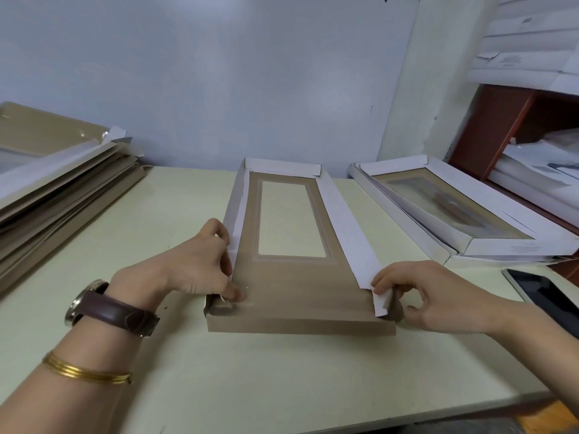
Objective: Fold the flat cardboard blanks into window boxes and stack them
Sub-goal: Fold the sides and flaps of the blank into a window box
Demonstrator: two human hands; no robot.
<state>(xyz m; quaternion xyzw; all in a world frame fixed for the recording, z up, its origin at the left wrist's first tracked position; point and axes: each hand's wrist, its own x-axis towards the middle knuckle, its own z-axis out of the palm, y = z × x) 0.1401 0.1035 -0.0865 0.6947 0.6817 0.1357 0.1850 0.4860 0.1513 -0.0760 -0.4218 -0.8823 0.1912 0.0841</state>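
Note:
A half-folded brown window box lies lengthwise in the middle of the table, its clear window toward the far end. Its two long side walls and far end wall stand up, white on the inside. The near end flap is raised. My left hand pinches the near left corner, fingers curled on the side wall and its tab. My right hand pinches the white tab at the near right corner. Folded window boxes are stacked at the right. A pile of flat blanks lies at the left.
The pale table runs to a front edge at the lower right. A dark phone lies just right of my right hand. Shelves with papers stand at the far right. A wall closes off the back.

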